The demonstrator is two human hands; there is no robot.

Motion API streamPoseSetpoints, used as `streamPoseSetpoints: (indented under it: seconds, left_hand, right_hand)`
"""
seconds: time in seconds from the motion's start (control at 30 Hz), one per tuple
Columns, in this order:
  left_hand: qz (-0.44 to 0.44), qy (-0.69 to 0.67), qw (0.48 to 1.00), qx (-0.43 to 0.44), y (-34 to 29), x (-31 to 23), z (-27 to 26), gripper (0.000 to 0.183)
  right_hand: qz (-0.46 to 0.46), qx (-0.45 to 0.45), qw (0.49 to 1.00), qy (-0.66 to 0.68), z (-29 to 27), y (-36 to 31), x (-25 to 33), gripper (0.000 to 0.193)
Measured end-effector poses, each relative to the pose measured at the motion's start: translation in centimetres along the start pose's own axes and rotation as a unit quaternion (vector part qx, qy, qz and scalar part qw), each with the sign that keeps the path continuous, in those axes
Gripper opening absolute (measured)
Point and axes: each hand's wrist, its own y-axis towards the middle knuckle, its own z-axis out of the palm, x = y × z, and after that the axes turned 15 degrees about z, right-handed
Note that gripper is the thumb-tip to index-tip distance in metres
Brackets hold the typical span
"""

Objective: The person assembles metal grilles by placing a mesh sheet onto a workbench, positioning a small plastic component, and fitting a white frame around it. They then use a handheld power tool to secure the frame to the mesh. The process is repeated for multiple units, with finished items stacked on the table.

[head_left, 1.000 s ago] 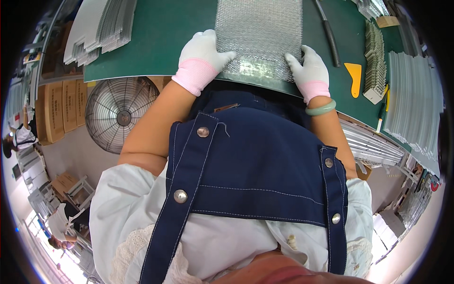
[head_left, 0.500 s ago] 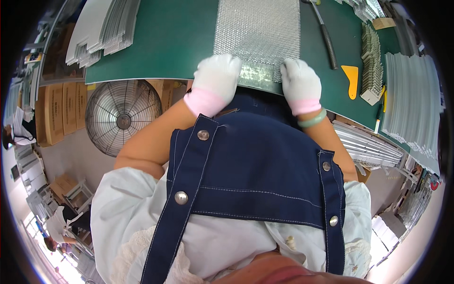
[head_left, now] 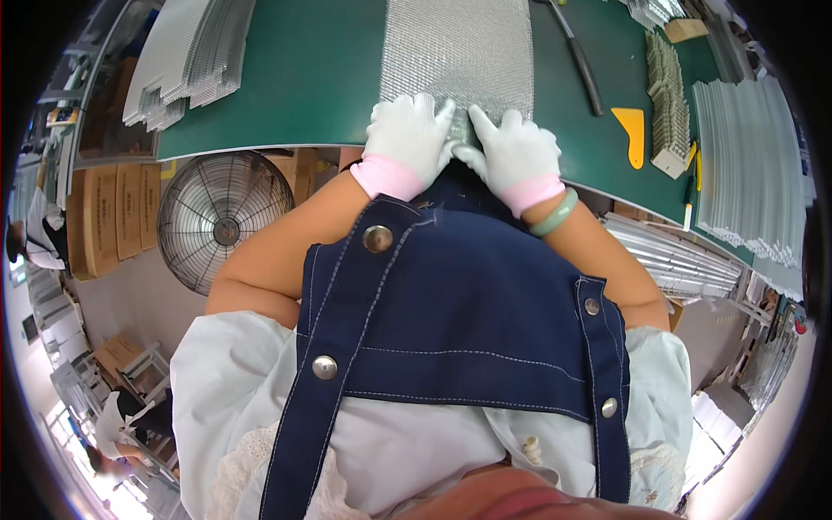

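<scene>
A silver mesh-like sheet [head_left: 458, 48] lies lengthwise on the green table [head_left: 303, 78]. Both hands wear white gloves with pink cuffs and rest at its near end, by the table's front edge. My left hand [head_left: 404, 139] has its index finger and thumb stretched out and apart. Facing it, my right hand [head_left: 518, 156] also holds index finger and thumb apart, and its other fingers bend over the sheet's end. Between the hands shows a small part of a shiny greenish strip [head_left: 462, 128]. The gloves cover the rest of this end.
Right of the sheet lie a black-handled hammer [head_left: 585, 74], a yellow scraper [head_left: 631, 134], a row of small stacked pieces [head_left: 667, 104] and a pile of translucent strips [head_left: 747, 165]. Pale notched panels [head_left: 195, 52] are stacked at left. A floor fan [head_left: 226, 221] stands below the table edge.
My hands have come closer together along the near end of the sheet. Their curled index fingers and thumbs have stretched out. The whole view has shifted slightly.
</scene>
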Motion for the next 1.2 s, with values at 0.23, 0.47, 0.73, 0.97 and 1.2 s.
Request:
streamPoseSetpoints:
  seconds: [0.23,0.47,0.73,0.97,1.2]
  left_hand:
    - [0.024,-0.036,0.999,0.001,0.4,1.0,-0.5,0.046]
    - [0.073,-0.127,0.988,-0.050,0.1,2.0,-0.6,0.043]
    - [-0.223,-0.343,0.911,-0.051,-7.9,-0.8,-2.5,0.042]
    - [-0.382,-0.780,0.487,-0.097,-5.8,-0.8,4.5,0.082]
    - [-0.392,-0.759,0.498,-0.151,-6.2,-1.6,4.5,0.043]
  right_hand:
    - [0.016,0.076,0.993,0.093,-1.7,0.3,-2.2,0.051]
    - [0.287,-0.201,0.930,-0.112,1.9,-5.9,-27.2,0.053]
    - [0.196,0.074,0.978,0.022,0.4,-9.4,-29.2,0.053]
    - [0.348,0.235,0.903,0.087,-6.2,-5.6,-24.1,0.034]
    - [0.334,0.363,0.474,0.729,-1.5,-8.7,-4.6,0.039]
